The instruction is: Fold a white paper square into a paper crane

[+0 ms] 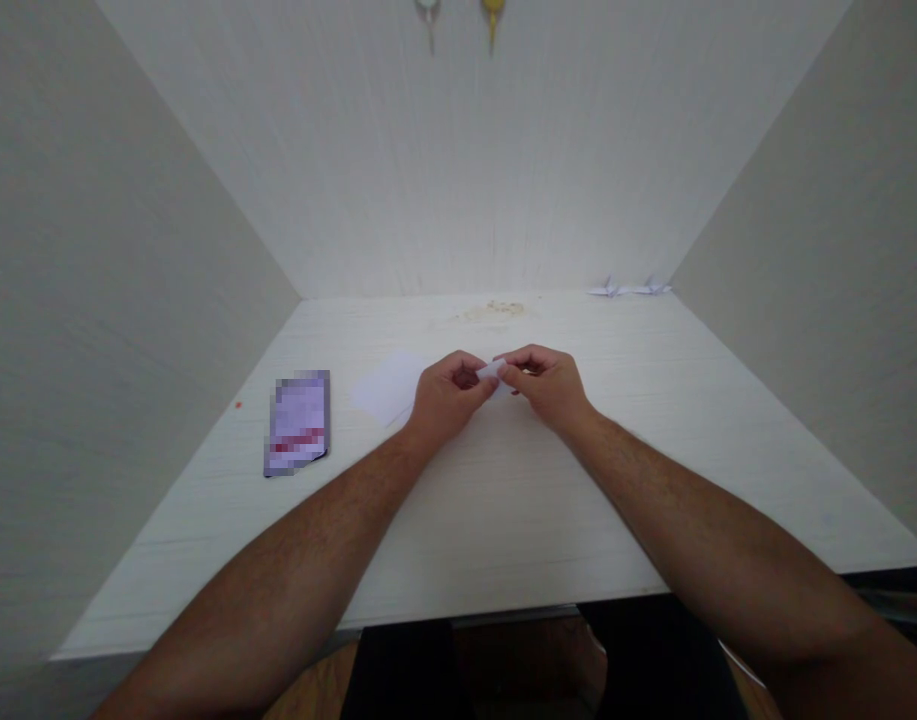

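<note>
A small folded piece of white paper [492,370] is held between my two hands above the middle of the table. My left hand [450,392] pinches its left side with thumb and fingers. On the right side, my right hand [549,383] grips the same piece, its thumb close to my left thumb. White paper sheets [389,385] lie on the table just left of my left hand, which partly hides them.
A phone-like object with a blurred screen [299,422] lies on the white table [503,520] at the left. Folded white paper shapes [629,289] stand at the back right. Walls enclose the back and both sides. Two hanging items [492,12] show at the top.
</note>
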A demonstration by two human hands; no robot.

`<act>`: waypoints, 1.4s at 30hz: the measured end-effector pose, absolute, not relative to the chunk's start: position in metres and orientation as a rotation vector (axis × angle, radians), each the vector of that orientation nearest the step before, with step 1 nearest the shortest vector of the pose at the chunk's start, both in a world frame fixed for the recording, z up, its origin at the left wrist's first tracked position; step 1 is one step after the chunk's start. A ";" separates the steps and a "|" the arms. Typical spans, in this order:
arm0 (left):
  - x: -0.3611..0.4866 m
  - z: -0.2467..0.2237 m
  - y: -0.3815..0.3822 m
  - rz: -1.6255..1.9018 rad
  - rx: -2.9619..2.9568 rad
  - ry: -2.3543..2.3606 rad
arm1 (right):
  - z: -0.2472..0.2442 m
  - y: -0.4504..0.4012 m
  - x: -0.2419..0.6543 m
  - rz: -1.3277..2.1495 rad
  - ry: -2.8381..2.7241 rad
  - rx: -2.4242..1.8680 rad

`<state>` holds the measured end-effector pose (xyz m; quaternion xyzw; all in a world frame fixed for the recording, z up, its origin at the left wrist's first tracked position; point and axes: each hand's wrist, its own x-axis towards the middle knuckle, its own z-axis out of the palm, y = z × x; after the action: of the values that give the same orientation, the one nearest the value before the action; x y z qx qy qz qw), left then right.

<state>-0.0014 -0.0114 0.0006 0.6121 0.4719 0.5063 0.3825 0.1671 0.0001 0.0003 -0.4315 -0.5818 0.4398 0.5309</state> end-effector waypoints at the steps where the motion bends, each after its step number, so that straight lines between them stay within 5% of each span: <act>1: -0.001 0.001 -0.012 1.308 1.586 1.249 | 0.001 0.000 0.167 1.037 -1.387 -1.025; 19: 0.000 0.007 -0.016 1.450 1.488 1.151 | 0.006 -0.005 0.165 0.956 -1.416 -1.076; 42: -0.011 0.002 -0.004 1.168 1.188 1.002 | 0.004 -0.008 0.168 0.890 -1.583 -1.125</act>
<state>-0.0109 -0.0039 0.0018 0.5049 0.4259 0.4962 0.5635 0.1677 -0.0083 0.0038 -0.4614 -0.6494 0.3651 0.4818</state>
